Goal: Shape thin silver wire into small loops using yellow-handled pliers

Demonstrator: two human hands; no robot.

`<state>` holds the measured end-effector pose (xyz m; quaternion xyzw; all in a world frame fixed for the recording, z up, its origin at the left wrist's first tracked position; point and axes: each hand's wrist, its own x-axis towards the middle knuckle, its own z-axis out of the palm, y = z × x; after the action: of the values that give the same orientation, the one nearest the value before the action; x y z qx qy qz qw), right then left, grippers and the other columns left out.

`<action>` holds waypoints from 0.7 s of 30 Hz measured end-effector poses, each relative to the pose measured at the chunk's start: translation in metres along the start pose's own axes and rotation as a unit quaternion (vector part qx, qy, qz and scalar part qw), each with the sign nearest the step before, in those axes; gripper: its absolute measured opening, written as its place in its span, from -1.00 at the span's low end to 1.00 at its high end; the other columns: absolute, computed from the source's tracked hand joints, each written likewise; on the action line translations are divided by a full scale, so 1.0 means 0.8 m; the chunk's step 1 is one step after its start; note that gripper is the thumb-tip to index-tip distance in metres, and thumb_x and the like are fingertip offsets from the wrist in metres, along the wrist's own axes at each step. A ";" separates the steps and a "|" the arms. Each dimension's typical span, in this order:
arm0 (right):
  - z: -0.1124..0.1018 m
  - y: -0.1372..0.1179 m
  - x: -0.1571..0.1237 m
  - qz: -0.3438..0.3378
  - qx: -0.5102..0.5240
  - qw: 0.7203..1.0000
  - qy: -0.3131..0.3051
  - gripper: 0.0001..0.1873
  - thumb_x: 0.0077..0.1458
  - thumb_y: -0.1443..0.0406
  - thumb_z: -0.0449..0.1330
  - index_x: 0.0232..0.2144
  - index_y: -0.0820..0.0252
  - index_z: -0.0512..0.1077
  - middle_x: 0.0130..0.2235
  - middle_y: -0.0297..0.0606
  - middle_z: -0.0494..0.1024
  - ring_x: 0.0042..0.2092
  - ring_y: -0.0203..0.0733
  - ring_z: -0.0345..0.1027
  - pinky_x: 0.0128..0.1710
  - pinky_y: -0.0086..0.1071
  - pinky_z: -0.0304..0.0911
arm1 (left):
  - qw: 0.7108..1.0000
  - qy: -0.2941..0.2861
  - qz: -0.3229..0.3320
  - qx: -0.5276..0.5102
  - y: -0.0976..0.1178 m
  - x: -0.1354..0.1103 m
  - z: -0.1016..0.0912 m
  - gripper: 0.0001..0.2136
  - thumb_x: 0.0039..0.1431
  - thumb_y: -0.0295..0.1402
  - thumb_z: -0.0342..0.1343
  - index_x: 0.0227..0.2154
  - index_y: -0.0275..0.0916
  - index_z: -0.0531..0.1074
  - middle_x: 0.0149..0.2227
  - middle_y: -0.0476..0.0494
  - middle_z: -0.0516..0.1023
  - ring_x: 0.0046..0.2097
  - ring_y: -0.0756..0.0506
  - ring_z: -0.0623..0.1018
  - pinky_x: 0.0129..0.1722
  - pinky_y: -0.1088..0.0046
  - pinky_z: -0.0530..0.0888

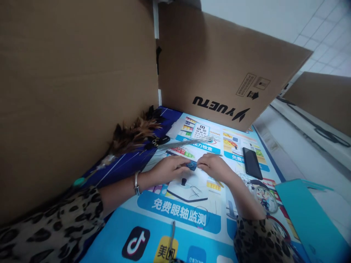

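Note:
My left hand and my right hand meet over the printed blue poster that covers the table. Both hands curl their fingers on a small dark blue object held between them. Its shape is too small to make out. A silver bangle sits on my left wrist, and both sleeves are leopard print. Just beyond the hands lies a bundle of thin metal wires. A small black knob stands on the poster below the hands.
A feather duster leans along the left cardboard wall. A second cardboard panel marked YUETU stands at the back. A black phone lies to the right, and a teal folder sits at the right edge.

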<state>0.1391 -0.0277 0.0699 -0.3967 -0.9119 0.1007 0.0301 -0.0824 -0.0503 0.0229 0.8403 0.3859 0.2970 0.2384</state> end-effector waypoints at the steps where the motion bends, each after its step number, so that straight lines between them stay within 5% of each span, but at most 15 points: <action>1: 0.002 -0.007 0.002 -0.015 0.003 1.000 -0.009 -0.77 0.18 0.25 0.00 -0.32 0.13 0.46 -0.32 -0.28 0.47 -0.21 -0.24 0.26 -0.22 -0.42 0.09 | 1.000 -0.011 0.001 0.003 0.003 -0.001 0.000 -0.69 0.17 -0.22 -0.03 -0.09 -0.21 0.41 -0.14 -0.12 0.52 -0.14 -0.07 0.47 -0.17 0.47 0.37; 5: 0.007 -0.025 0.007 -0.044 -0.001 0.999 -0.018 -0.75 0.19 0.24 -0.02 -0.30 0.13 0.45 -0.31 -0.28 0.47 -0.19 -0.23 0.26 -0.23 -0.41 0.09 | 0.998 -0.049 -0.013 0.032 0.007 -0.004 0.001 -0.76 0.19 -0.27 -0.07 -0.28 -0.21 0.47 -0.34 -0.06 0.54 -0.29 -0.03 0.48 -0.29 0.53 0.35; 16: 0.011 -0.033 0.008 -0.020 -0.047 0.997 -0.050 -0.72 0.21 0.22 -0.07 -0.28 0.12 0.43 -0.25 -0.27 0.47 -0.13 -0.21 0.24 -0.23 -0.41 0.04 | 0.993 -0.045 -0.029 0.101 -0.004 -0.008 0.006 -0.83 0.12 -0.41 -0.07 -0.44 -0.22 0.43 -0.49 -0.03 0.47 -0.43 -0.02 0.41 -0.44 0.54 0.23; 21: 0.006 -0.028 0.005 -0.008 -0.058 0.997 -0.051 -0.73 0.20 0.22 -0.06 -0.29 0.11 0.43 -0.25 -0.29 0.47 -0.17 -0.22 0.26 -0.30 -0.43 0.02 | 0.997 -0.058 -0.043 0.031 -0.010 -0.004 0.005 -0.84 0.06 -0.46 -0.07 -0.42 -0.22 0.43 -0.45 -0.01 0.49 -0.41 -0.01 0.41 -0.43 0.56 0.24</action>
<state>0.1194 -0.0405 0.0694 -0.3848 -0.9197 0.0674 -0.0391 -0.0852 -0.0487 0.0144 0.8458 0.4159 0.2251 0.2469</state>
